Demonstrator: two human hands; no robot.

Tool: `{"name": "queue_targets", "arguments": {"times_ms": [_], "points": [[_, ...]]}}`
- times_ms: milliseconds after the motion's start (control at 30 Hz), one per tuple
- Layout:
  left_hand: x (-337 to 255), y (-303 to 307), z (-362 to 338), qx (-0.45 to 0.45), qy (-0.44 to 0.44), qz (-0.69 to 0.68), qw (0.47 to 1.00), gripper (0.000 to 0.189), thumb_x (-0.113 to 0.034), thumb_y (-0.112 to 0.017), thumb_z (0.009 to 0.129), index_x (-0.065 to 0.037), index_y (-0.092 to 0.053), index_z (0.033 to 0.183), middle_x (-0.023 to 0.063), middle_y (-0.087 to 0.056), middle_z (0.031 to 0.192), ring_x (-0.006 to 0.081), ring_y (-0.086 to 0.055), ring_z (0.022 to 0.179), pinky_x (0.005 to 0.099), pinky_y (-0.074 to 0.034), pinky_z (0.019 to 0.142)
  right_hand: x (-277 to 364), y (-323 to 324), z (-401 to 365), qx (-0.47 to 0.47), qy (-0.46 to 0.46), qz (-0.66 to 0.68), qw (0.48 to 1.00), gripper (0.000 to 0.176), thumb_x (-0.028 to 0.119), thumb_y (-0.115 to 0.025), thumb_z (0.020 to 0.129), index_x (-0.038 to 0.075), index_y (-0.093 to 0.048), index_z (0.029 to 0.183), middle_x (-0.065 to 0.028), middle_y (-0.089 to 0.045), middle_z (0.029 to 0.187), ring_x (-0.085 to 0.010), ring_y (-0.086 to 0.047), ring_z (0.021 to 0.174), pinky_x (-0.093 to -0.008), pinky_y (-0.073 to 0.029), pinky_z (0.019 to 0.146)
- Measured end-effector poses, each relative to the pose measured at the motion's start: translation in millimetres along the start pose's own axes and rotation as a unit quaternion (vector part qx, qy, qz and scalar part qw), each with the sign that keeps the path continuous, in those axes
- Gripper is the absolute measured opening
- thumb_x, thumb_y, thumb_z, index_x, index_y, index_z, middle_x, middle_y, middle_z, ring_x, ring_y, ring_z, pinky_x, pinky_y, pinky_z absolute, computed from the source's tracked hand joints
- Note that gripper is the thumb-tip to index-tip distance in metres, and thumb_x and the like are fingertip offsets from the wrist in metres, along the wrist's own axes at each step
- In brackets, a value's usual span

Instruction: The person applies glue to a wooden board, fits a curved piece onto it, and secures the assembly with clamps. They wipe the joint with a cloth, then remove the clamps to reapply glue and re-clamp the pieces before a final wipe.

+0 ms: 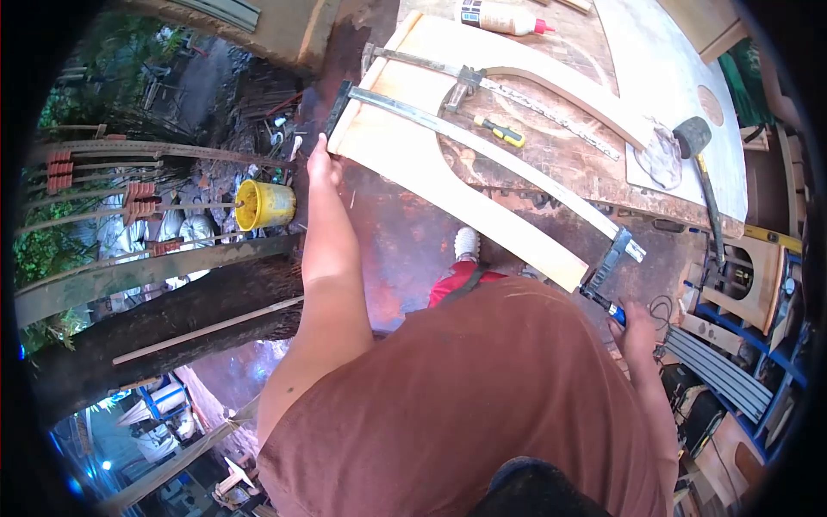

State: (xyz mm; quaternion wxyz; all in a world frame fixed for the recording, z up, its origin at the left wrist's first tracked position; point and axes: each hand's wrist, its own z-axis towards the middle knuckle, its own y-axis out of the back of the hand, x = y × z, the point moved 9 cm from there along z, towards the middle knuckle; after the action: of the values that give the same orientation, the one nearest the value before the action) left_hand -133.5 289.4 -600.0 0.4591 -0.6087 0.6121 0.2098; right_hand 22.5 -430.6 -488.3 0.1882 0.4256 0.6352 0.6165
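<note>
A pale, curved wooden frame (pixel 396 159) lies over the workbench edge, with two long bar clamps across it. My left hand (pixel 322 164) is at the frame's left end, below the near clamp's (pixel 491 152) fixed jaw; its fingers are partly hidden behind the wood. At the right end, my right hand (pixel 636 332) is closed around the blue clamp handle (pixel 617 314) of that same clamp. The second clamp (pixel 534 105) crosses the frame farther up. A yellow and black screwdriver (pixel 500 131) lies inside the frame's curve.
On the workbench (pixel 586 185) are a glue bottle (pixel 504 17), a crumpled cloth (pixel 659 159) and a black-headed mallet (pixel 692 138). A yellow bucket (pixel 265 205) stands at the left. Shelving with wooden parts (pixel 745 284) is at the right.
</note>
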Motion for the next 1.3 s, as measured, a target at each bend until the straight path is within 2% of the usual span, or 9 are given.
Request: {"name": "queue_targets", "arguments": {"times_ms": [200, 300, 400, 500, 633, 933, 1100, 1233, 1300], "points": [[-4, 1, 15, 0.028, -0.031, 0.053, 0.998, 0.023, -0.019, -0.053, 0.098, -0.004, -0.059, 0.115, 0.009, -0.066, 0.107, 0.023, -0.065, 0.094, 0.0417, -0.054, 0.083, -32, -38, 4, 0.223, -0.048, 0.046, 0.973, 0.025, 0.024, -0.078, 0.075, 0.009, -0.06, 0.085, -0.015, -0.065, 0.074, -0.0399, -0.06, 0.072, -0.0452, -0.048, 0.066], [-4, 5, 20, 0.018, -0.049, 0.064, 0.997, 0.029, -0.024, -0.054, 0.098, -0.001, -0.059, 0.114, 0.0103, -0.066, 0.107, 0.0215, -0.065, 0.094, 0.0385, -0.053, 0.087, -41, -61, 2, 0.387, -0.126, 0.281, 0.869, 0.029, 0.028, -0.078, 0.076, 0.009, -0.064, 0.093, -0.0104, -0.064, 0.074, -0.0241, -0.06, 0.067, -0.0384, -0.047, 0.065], [7, 27, 71, 0.067, -0.063, 0.109, 0.99, 0.035, -0.031, -0.05, 0.1, -0.001, -0.06, 0.115, 0.0096, -0.067, 0.108, 0.0211, -0.065, 0.096, 0.0364, -0.052, 0.087, -39, -54, 5, 0.384, -0.107, 0.243, 0.884, 0.026, 0.019, -0.079, 0.073, 0.003, -0.063, 0.087, -0.0128, -0.06, 0.071, -0.015, -0.054, 0.067, -0.0365, -0.045, 0.062], [3, 14, 45, 0.074, -0.042, 0.068, 0.994, 0.029, -0.026, -0.056, 0.097, -0.003, -0.058, 0.115, 0.0091, -0.067, 0.105, 0.0191, -0.064, 0.089, 0.0339, -0.052, 0.078, -31, -35, 11, 0.317, -0.064, 0.192, 0.927, 0.033, 0.024, -0.078, 0.075, 0.004, -0.063, 0.098, -0.0136, -0.064, 0.076, -0.0273, -0.059, 0.07, -0.0374, -0.047, 0.069], [0, 18, 41, 0.049, -0.046, 0.094, 0.993, 0.032, -0.028, -0.056, 0.097, -0.004, -0.058, 0.118, 0.0085, -0.067, 0.106, 0.0213, -0.063, 0.092, 0.0371, -0.05, 0.079, -35, -32, 8, 0.25, -0.06, 0.198, 0.946, 0.035, 0.025, -0.078, 0.076, 0.005, -0.064, 0.102, -0.014, -0.064, 0.08, -0.0272, -0.059, 0.071, -0.0377, -0.048, 0.068], [-7, 21, -10, 0.016, -0.014, 0.089, 0.996, 0.048, -0.04, -0.043, 0.101, 0.002, -0.054, 0.12, 0.0144, -0.062, 0.113, 0.0268, -0.06, 0.104, 0.0451, -0.047, 0.094, -1, -39, 43, 0.398, -0.061, 0.194, 0.895, 0.066, 0.031, -0.085, 0.065, 0.001, -0.06, 0.119, -0.0069, -0.063, 0.096, -0.0165, -0.057, 0.087, -0.0333, -0.048, 0.081], [21, 60, 34, 0.135, 0.044, 0.112, 0.984, 0.053, -0.047, -0.037, 0.101, -0.002, -0.057, 0.12, 0.0132, -0.065, 0.109, 0.0228, -0.061, 0.103, 0.0397, -0.049, 0.091, -23, -49, 49, 0.43, -0.164, 0.106, 0.881, 0.073, 0.023, -0.09, 0.056, 0.003, -0.06, 0.12, -0.0041, -0.063, 0.095, -0.0145, -0.058, 0.087, -0.03, -0.049, 0.081], [100, 130, 60, 0.181, 0.167, 0.375, 0.894, 0.041, -0.038, -0.047, 0.098, -0.006, -0.061, 0.119, 0.0084, -0.069, 0.096, 0.0177, -0.066, 0.087, 0.0345, -0.052, 0.079, -48, -47, 33, 0.332, -0.257, 0.061, 0.905, 0.076, 0.023, -0.091, 0.054, 0.002, -0.061, 0.12, -0.0084, -0.064, 0.096, -0.0182, -0.06, 0.088, -0.0329, -0.05, 0.08], [206, 192, 113, 0.387, -0.065, 0.518, 0.76, 0.034, -0.032, -0.05, 0.096, -0.005, -0.064, 0.111, 0.0085, -0.07, 0.09, 0.0178, -0.067, 0.075, 0.0341, -0.053, 0.069, -70, -44, 25, 0.279, -0.245, -0.002, 0.929, 0.067, 0.023, -0.088, 0.056, 0.0, -0.062, 0.114, -0.0132, -0.064, 0.097, -0.0257, -0.062, 0.09, -0.0358, -0.05, 0.083]]}}
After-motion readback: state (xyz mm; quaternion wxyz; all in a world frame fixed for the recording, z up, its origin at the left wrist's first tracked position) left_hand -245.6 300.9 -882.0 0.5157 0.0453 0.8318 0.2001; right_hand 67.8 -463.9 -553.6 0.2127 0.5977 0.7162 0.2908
